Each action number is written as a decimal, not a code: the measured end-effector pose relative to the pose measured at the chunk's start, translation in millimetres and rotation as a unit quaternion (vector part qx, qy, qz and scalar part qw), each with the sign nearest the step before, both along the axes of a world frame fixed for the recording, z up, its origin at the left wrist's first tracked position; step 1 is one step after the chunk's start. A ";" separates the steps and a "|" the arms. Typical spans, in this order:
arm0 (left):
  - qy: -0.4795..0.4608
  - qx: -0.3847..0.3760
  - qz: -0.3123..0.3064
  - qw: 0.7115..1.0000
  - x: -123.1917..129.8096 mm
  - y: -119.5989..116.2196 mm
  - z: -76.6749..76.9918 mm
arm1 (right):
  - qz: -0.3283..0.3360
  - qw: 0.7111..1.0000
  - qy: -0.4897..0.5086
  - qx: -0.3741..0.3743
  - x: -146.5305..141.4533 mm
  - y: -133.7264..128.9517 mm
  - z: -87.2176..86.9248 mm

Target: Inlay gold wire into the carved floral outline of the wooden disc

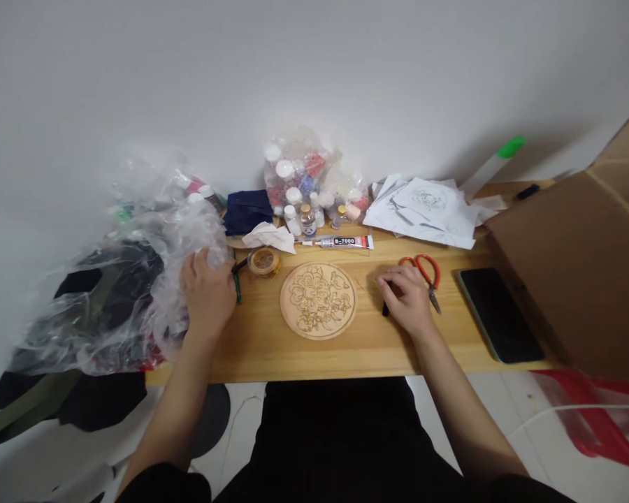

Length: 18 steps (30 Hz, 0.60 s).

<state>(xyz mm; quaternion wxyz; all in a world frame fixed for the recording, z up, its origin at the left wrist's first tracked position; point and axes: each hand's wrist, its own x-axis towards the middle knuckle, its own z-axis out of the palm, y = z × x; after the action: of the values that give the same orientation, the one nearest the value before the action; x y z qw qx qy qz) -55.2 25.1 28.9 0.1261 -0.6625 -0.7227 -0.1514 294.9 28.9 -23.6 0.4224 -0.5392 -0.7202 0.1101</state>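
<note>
A round wooden disc with a flower pattern outlined in gold lies flat on the table in front of me. To its left, my left hand rests at the edge of a crumpled clear plastic bag, fingers loosely apart. Beside that hand are a thin green tool and a spool of gold wire. On the disc's right, my right hand is curled round a short black stick-like thing, partly hidden by the fingers. Red-handled snips lie just behind this hand.
A glue tube, small bottles and bagged jars stand along the wall. Printed papers, a dark blue cloth and white tissue lie nearby. At right are a phone and cardboard box.
</note>
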 end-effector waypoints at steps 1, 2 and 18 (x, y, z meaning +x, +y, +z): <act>0.001 -0.001 0.002 1.000 1.2 1.1 -1.5 | -0.001 1.000 0.000 0.000 0.1 0.0 -0.6; 0.003 -0.002 0.004 1.000 2.6 2.2 -2.8 | -0.002 1.000 0.000 0.001 0.3 0.0 -1.1; -0.013 -0.003 0.022 1.000 18.1 27.5 -0.4 | -0.009 1.000 -0.002 0.005 1.0 0.5 -2.9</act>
<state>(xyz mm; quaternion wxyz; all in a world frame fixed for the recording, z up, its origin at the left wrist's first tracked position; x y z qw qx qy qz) -37.1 52.6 28.5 0.1184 -0.6449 -0.7389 -0.1553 295.9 29.4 -26.5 0.4249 -0.5433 -0.7169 0.1016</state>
